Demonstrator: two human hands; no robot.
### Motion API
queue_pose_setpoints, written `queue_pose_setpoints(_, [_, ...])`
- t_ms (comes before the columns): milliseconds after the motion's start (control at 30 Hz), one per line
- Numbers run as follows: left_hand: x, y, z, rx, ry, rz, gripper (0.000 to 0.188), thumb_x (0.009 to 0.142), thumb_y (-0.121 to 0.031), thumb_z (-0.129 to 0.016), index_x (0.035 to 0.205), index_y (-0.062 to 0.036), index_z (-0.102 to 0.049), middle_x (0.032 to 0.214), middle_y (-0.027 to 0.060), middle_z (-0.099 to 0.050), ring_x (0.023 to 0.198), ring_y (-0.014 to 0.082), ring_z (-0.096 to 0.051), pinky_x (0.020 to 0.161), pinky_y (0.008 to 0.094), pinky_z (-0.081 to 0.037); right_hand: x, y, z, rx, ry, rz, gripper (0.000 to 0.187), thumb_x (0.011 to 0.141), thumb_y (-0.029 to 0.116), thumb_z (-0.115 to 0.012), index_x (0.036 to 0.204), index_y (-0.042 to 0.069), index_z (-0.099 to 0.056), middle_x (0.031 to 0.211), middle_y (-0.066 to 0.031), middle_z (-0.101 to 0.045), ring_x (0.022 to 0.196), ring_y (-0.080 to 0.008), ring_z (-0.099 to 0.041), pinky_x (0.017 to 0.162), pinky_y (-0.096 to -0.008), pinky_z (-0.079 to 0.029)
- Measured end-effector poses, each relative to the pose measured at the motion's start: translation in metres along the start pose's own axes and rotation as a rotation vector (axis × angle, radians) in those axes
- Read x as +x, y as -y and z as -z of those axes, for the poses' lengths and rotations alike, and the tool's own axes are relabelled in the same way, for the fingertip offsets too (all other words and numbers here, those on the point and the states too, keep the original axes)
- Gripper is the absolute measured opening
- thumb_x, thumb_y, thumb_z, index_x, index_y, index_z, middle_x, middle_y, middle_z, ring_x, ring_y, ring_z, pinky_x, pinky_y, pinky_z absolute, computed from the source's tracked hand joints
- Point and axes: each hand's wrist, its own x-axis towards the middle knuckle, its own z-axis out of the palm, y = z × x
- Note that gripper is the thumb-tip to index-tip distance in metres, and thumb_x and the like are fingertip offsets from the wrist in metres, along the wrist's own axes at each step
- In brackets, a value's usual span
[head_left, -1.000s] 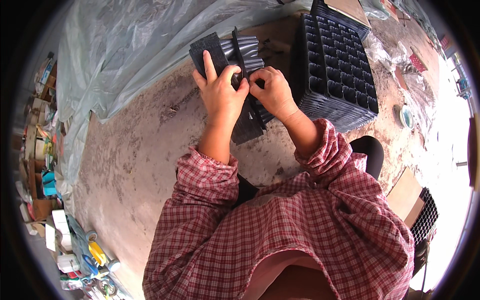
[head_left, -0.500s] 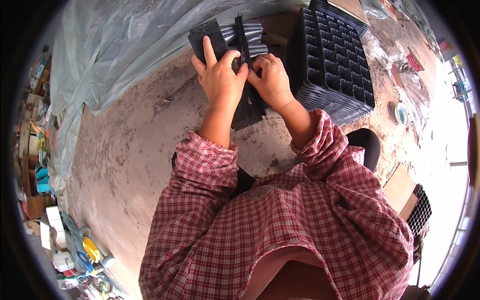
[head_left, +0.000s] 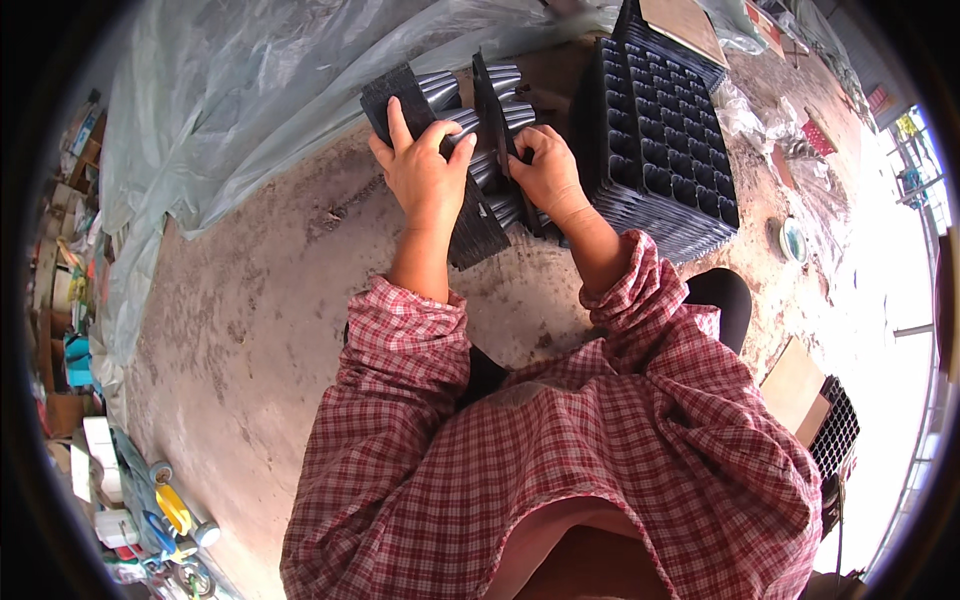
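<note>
A thin bundle of nested black seedling trays (head_left: pixel 478 236) stands on edge in front of me. My left hand (head_left: pixel 425 180) grips it, thumb over the edge and index finger stretched along its side. My right hand (head_left: pixel 550 175) pinches the edge of one black seedling tray (head_left: pixel 488 105) between thumb and fingers. That tray is partly drawn out of the bundle, and the tapered cups show in the gap between the two. The fingertips of my right hand behind the tray are hidden.
Close on the right stands a tall stack of black seedling trays (head_left: pixel 668 130), with a cardboard sheet (head_left: pixel 685 25) on more trays behind. Crumpled plastic sheeting (head_left: pixel 250 110) lies far left. A small round dish (head_left: pixel 793 240) is at right; assorted clutter (head_left: pixel 165 510) lines the left edge.
My right hand has pulled its tray away from the bundle, and the gap between them has widened. The bundle in my left hand has shifted slightly left.
</note>
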Motion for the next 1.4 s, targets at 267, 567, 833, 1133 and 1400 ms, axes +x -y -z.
queue_pose_setpoints(267, [-0.004,-0.001,0.009,0.078,0.097,0.052,0.018,0.069,-0.016,-0.066,0.085,-0.0228,-0.067,0.144,0.0103,-0.022,0.124,0.0483,-0.021,0.086,0.0588,-0.038,-0.009,-0.022,0.000,0.501,0.212,0.080,0.011,0.077,0.011,-0.067,0.076,0.003,-0.059,0.083,-0.0060,-0.055,0.082,-0.0174,-0.054,0.077,-0.0271,-0.042])
queue_pose_setpoints(567, [-0.003,-0.002,0.013,-0.035,-0.019,0.139,0.079,0.066,-0.033,-0.074,0.131,-0.0164,-0.033,0.140,0.0211,-0.019,0.123,0.0463,-0.026,0.095,0.0512,-0.034,-0.036,0.005,0.015,0.209,0.206,-0.013,0.013,0.062,0.005,-0.064,0.069,0.004,-0.053,0.076,-0.0083,-0.053,0.077,-0.0255,-0.053,0.071,-0.0322,-0.044])
queue_pose_setpoints(833, [0.007,0.047,0.029,-0.308,-0.035,0.450,0.094,0.058,-0.025,-0.070,0.133,0.0043,-0.022,0.122,0.0258,-0.045,0.115,0.0371,-0.043,0.100,0.0410,-0.030,-0.078,0.000,0.024,0.008,-0.067,0.040,0.020,0.064,0.006,-0.063,0.078,0.004,-0.048,0.074,-0.0112,-0.049,0.074,-0.0312,-0.048,0.066,-0.0388,-0.041])
queue_pose_setpoints(1133, [-0.151,-0.012,0.046,-0.100,-0.223,0.257,0.085,0.059,-0.011,-0.063,0.134,0.0026,-0.023,0.124,0.0254,-0.036,0.113,0.0406,-0.038,0.098,0.0455,-0.030,-0.089,-0.005,-0.011,0.127,-0.107,0.221,0.018,0.062,0.007,-0.064,0.069,0.006,-0.048,0.075,-0.0090,-0.047,0.073,-0.0287,-0.047,0.066,-0.0387,-0.039])
queue_pose_setpoints(1400, [-0.140,-0.024,0.024,0.010,-0.225,0.032,0.078,0.061,-0.012,-0.062,0.131,0.0010,-0.031,0.123,0.0222,-0.043,0.112,0.0385,-0.042,0.096,0.0443,-0.034,-0.075,-0.030,-0.005,0.094,-0.018,0.308,0.012,0.064,0.010,-0.063,0.072,0.006,-0.054,0.079,-0.0079,-0.051,0.079,-0.0278,-0.051,0.072,-0.0372,-0.040])
